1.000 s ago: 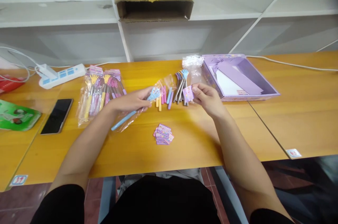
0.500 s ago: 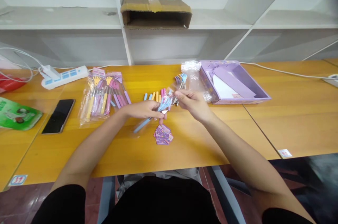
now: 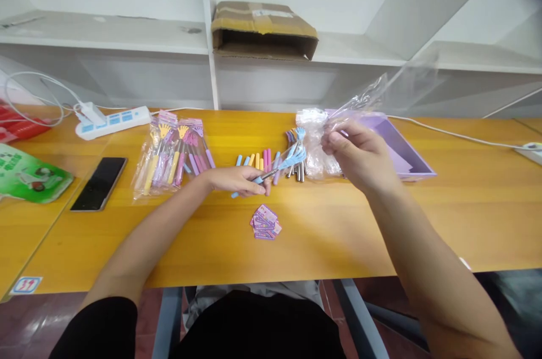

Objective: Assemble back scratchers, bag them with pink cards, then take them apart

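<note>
My left hand is closed round a blue hand-shaped back scratcher, its metal rod and blue head pointing right. My right hand pinches a clear plastic bag, raised in front of the purple box. Between the hands, on the table, lie several coloured handles in blue, yellow, pink and purple. More back scratcher heads with metal rods are bunched just behind the held one. Purple printed cards lie in a small fanned pile nearer to me.
Bagged back scratchers lie at left, beside a phone, a green pouch and a power strip. Clear bags rest against the open purple box. A cardboard box sits on the shelf.
My right hand has moved right and up with the clear bag, away from the back scratcher. The scratcher, earlier among clear plastic, now shows bare in my left hand. The view has shifted slightly.
</note>
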### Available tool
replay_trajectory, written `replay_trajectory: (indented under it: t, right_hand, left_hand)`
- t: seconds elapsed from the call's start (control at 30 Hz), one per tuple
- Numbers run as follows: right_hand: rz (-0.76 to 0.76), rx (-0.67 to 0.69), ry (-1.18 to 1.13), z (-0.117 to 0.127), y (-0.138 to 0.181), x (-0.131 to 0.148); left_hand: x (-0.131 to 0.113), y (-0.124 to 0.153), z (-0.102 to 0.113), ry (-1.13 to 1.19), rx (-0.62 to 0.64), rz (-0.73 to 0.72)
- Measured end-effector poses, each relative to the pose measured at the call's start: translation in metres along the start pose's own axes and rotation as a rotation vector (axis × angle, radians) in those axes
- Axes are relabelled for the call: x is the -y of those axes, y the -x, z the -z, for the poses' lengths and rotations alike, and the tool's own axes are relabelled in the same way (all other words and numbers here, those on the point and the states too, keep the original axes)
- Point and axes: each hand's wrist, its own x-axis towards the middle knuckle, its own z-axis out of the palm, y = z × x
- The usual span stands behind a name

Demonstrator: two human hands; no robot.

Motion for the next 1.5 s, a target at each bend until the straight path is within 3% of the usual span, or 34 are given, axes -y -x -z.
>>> replay_trajectory:
  t: [0.07,0.17,0.27,0.33,0.43,0.63,0.77,0.87,0.93,0.97,1.07,1.1,1.17,1.27,1.4,1.5]
  right_hand:
    - [-0.006,-0.108,-0.048,0.009,-0.012,-0.007]
    - [-0.041,-0.300,-0.108,0.043,-0.052,-0.018]
    - [-0.285,-0.270,0.212,0.078,-0.096,-0.037]
    - [-0.407,-0.246,0.478,0.088,-0.114,-0.054]
    - [-0.477,-0.218,0.704,0.086,-0.121,-0.083]
    - [-0.497,-0.180,1.041,0.067,-0.103,-0.129]
    - [-0.461,-0.158,1.167,0.063,-0.091,-0.138]
    - [-0.309,-0.176,1.252,0.053,-0.077,-0.128]
    - [-0.175,-0.121,1.175,0.036,-0.058,-0.115]
    - [-0.150,-0.031,1.052,0.024,-0.045,-0.108]
    - [-0.213,0.443,0.473,-0.023,0.007,-0.090]
    - [-0.266,0.537,0.306,-0.039,0.025,-0.085]
    - [-0.303,0.526,0.089,-0.069,0.055,-0.081]
    - [-0.317,0.417,-0.050,-0.095,0.080,-0.083]
    - [-0.378,0.389,-0.125,-0.101,0.084,-0.084]
    - [-0.382,0.372,-0.103,-0.097,0.084,-0.076]
  left_hand:
    - [-0.002,0.003,0.001,-0.045,-0.030,0.027]
    - [-0.006,0.009,0.005,-0.078,-0.060,0.049]
    - [-0.009,0.017,0.009,-0.091,-0.119,0.032]
    - [-0.011,0.022,0.011,-0.103,-0.176,0.035]
    - [-0.016,0.028,0.012,-0.132,-0.267,0.042]
    - [-0.032,0.039,0.006,-0.114,-0.360,0.075]
    - [-0.034,0.044,0.005,-0.153,-0.382,0.097]
    - [-0.029,0.042,0.005,-0.204,-0.379,0.060]
    - [-0.027,0.038,0.003,-0.311,-0.427,0.048]
    - [-0.027,0.035,0.000,-0.408,-0.468,0.063]
    - [-0.029,0.025,-0.018,-0.771,-0.584,0.144]
    - [-0.028,0.021,-0.025,-0.881,-0.582,0.162]
    - [-0.024,0.012,-0.041,-1.055,-0.541,0.174]
    - [-0.013,-0.001,-0.058,-1.240,-0.522,0.205]
    - [0.000,-0.012,-0.056,-1.362,-0.611,0.209]
    - [0.009,-0.015,-0.042,-1.447,-0.655,0.092]
